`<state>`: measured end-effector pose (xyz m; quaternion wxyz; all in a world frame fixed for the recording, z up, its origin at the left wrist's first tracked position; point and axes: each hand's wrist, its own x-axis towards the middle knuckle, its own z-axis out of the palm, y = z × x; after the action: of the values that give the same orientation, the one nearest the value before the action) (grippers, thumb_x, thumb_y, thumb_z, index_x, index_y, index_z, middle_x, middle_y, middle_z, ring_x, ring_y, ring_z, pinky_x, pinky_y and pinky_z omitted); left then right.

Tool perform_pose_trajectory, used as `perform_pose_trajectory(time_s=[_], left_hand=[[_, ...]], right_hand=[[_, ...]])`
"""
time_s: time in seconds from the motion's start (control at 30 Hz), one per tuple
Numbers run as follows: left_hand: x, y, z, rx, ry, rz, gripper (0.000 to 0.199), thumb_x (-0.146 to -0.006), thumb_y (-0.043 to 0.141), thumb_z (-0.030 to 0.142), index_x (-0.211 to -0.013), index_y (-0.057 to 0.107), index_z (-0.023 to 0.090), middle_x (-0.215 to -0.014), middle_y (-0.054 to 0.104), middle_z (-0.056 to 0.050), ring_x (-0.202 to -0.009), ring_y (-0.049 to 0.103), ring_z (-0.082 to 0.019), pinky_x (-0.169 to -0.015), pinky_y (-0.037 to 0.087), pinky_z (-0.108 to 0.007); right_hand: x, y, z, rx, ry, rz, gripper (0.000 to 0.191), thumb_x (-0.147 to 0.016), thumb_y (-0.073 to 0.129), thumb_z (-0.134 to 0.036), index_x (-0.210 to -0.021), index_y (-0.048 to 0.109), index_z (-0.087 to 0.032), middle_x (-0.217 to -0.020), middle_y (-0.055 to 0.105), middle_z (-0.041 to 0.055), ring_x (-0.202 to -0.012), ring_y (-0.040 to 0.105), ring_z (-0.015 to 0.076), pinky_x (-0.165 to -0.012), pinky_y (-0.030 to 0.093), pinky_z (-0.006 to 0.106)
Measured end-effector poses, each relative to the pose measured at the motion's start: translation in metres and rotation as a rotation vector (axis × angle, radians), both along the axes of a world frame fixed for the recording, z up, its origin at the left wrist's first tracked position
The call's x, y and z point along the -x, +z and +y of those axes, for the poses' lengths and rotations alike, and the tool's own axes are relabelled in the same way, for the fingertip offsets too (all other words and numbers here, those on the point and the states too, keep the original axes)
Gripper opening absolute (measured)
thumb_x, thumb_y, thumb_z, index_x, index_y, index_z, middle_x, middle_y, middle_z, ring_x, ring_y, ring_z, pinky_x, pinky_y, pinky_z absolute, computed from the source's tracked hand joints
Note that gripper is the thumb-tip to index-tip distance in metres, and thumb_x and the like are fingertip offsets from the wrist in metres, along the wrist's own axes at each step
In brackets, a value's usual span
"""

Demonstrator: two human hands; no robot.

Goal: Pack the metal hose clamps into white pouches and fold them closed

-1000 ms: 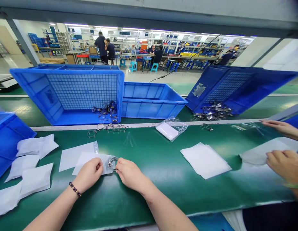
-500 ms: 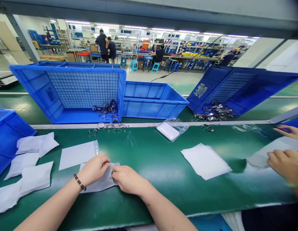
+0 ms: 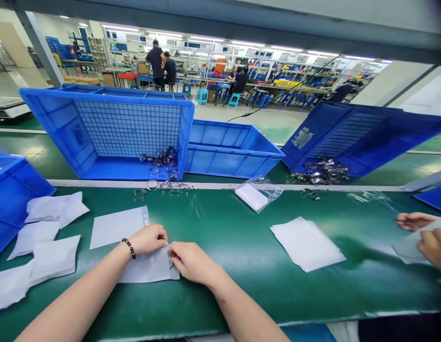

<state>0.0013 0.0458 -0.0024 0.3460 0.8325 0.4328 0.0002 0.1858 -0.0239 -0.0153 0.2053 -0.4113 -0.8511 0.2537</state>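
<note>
A white translucent plastic bag (image 3: 147, 267) lies flat on the green table in front of me. My left hand (image 3: 151, 237), a beaded bracelet on its wrist, is closed on the upper part of the bag's open end. My right hand (image 3: 192, 260) pinches a thin, shiny metal hose clamp (image 3: 170, 259) at that opening; most of the clamp is hidden by fingers and plastic. Just behind my left hand rests another flat white bag (image 3: 117, 227). Several filled white bags (image 3: 56, 256) are lying to the left.
Blue crates (image 3: 109, 171) line the back, two holding piles of hose clamps (image 3: 322, 171). Loose clamps (image 3: 166, 187) lie near the back strip. A clear bag with a white pack (image 3: 251, 196) and a stack of white bags (image 3: 307, 244) are right. A co-worker's hands (image 3: 434, 242) handle another bag.
My right hand has shifted slightly, and a metal edge now shows at the bag's opening. The co-worker's hands and bag have moved right. The whole view has shifted a little.
</note>
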Motion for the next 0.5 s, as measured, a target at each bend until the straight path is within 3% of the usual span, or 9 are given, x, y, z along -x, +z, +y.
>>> perform_pose_trajectory(time_s=[0.1,0.37,0.5], left_hand=[[0.0,0.001,-0.001,-0.011,-0.016,-0.002,0.015,-0.074,0.053,0.027,-0.078,0.066,0.021,-0.083,0.064,-0.002,-0.082,0.056,-0.017,-0.071,0.04,-0.024],[-0.004,-0.002,-0.007,-0.017,-0.042,-0.009,0.01,-0.069,0.054,0.018,-0.06,0.06,0.019,-0.072,0.061,-0.002,-0.079,0.053,-0.019,-0.074,0.038,-0.027],[-0.003,0.002,-0.014,0.012,-0.023,-0.059,0.012,-0.073,0.048,0.019,-0.066,0.058,0.018,-0.073,0.059,-0.001,-0.073,0.053,-0.015,-0.066,0.038,-0.023]], right_hand=[[0.0,0.001,0.0,0.032,0.004,0.032,0.013,-0.076,0.047,-0.008,-0.08,0.05,-0.019,-0.073,0.058,-0.0001,-0.065,0.053,0.0125,-0.058,0.037,0.021],[0.003,0.006,-0.003,0.139,0.036,0.097,0.013,-0.072,0.046,-0.007,-0.077,0.049,-0.019,-0.074,0.058,0.0003,-0.067,0.054,0.0127,-0.061,0.041,0.021],[0.004,0.011,-0.008,0.224,0.124,0.2,0.024,-0.069,0.047,-0.004,-0.087,0.049,-0.02,-0.088,0.06,0.0014,-0.079,0.057,0.0126,-0.07,0.045,0.022]])
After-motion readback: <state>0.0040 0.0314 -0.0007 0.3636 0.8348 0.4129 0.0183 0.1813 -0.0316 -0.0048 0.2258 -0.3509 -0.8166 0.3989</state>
